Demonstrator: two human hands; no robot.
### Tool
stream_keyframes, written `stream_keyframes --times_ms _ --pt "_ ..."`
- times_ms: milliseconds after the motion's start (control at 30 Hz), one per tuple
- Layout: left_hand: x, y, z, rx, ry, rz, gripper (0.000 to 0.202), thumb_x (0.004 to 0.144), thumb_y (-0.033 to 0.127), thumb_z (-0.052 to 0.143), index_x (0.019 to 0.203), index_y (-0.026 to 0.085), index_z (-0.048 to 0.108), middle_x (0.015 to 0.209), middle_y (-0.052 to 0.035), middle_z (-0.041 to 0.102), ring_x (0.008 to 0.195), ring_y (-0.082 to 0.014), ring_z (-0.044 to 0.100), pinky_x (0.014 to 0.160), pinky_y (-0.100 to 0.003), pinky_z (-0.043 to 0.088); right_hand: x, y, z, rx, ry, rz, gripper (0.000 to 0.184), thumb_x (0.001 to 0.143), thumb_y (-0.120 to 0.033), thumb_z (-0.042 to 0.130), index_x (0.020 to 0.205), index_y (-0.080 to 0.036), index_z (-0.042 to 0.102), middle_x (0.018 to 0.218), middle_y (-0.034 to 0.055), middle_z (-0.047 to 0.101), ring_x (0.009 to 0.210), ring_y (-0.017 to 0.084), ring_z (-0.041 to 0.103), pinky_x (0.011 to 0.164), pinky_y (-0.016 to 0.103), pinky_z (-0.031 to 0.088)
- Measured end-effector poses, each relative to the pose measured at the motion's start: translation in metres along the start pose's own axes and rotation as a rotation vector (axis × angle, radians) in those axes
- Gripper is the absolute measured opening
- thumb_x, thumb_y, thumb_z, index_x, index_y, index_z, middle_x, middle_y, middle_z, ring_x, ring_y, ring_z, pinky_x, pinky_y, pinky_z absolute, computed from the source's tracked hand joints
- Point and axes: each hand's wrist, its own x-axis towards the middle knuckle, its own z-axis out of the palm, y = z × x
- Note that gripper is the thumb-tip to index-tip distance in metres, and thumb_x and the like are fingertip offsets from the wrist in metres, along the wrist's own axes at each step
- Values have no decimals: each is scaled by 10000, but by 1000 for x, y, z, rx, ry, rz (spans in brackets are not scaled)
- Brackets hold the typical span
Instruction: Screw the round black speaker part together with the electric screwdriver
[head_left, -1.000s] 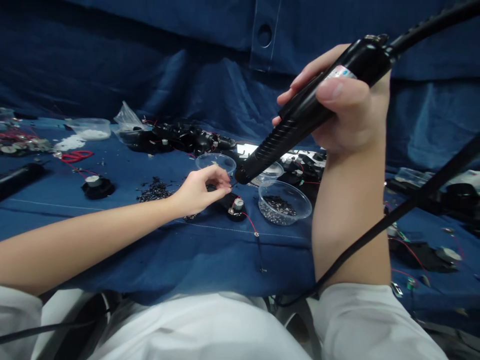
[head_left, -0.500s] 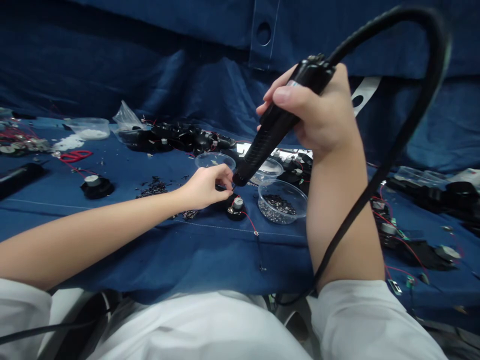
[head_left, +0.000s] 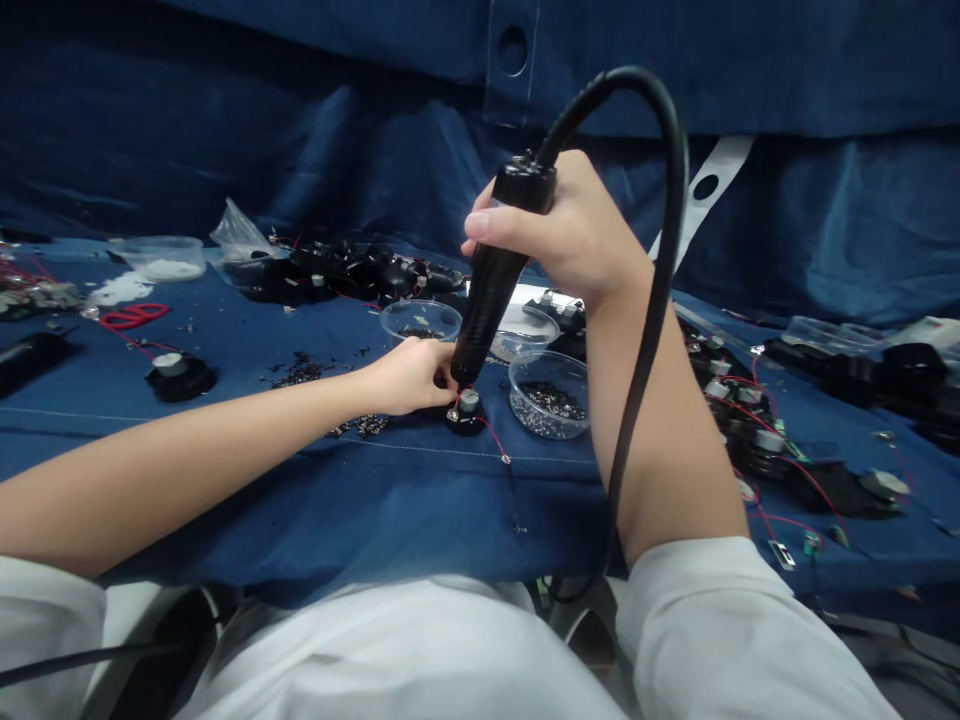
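Observation:
A black corded electric screwdriver is wrapped in my right hand, tilted a little, its nose pointing down. Its lower end meets the fingertips of my left hand, which are pinched together; what they hold is hidden. Right below and beside them on the cloth sits a small black part with a grey motor and red wires. A thin lead runs from it towards me. Left of my left hand, small dark screws lie in a loose heap.
A clear tub of screws stands right of the motor part, with more clear tubs behind. Red scissors and another motor part lie left. Wired black parts crowd the right. The screwdriver's cord loops over my right forearm.
My right hand has brought the screwdriver down and left, turning it more upright, so its nose is now at my left fingertips. My left hand has barely moved.

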Motion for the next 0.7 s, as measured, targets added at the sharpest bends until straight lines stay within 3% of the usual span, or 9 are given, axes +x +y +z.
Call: stream_keyframes --times_ms 233,467,567,700 --pt "5 -3 -1 21 -70 -13 198 769 162 739 963 199 734 812 3 756 717 -170 700 700 -288 543 0 7 -3 31 -50 83 182 854 -366 787 776 -218 717 807 37 734 750 184 722 598 291 594" --pt "8 2 -19 45 -179 -41 224 824 216 712 1041 176 756 970 -38 808 871 -199 752 810 -300 564 4 21 -5 145 -35 108 202 854 -294 763 781 -121 689 755 53 717 683 169 725 477 213 547" --pt "11 0 -34 92 -235 -24 385 798 305 757 1166 194 757 1167 -53 786 1054 -244 735 918 -320 550 4 22 -3 167 -5 159 206 846 -299 757 831 -107 685 766 55 707 703 174 731 495 214 578" --pt "20 -3 -40 145 -429 -45 732 701 480 856 1362 228 669 1378 -73 697 1205 -298 671 994 -336 526 4 19 0 187 25 201 217 852 -312 752 825 -114 666 771 63 698 697 169 718 496 214 578"
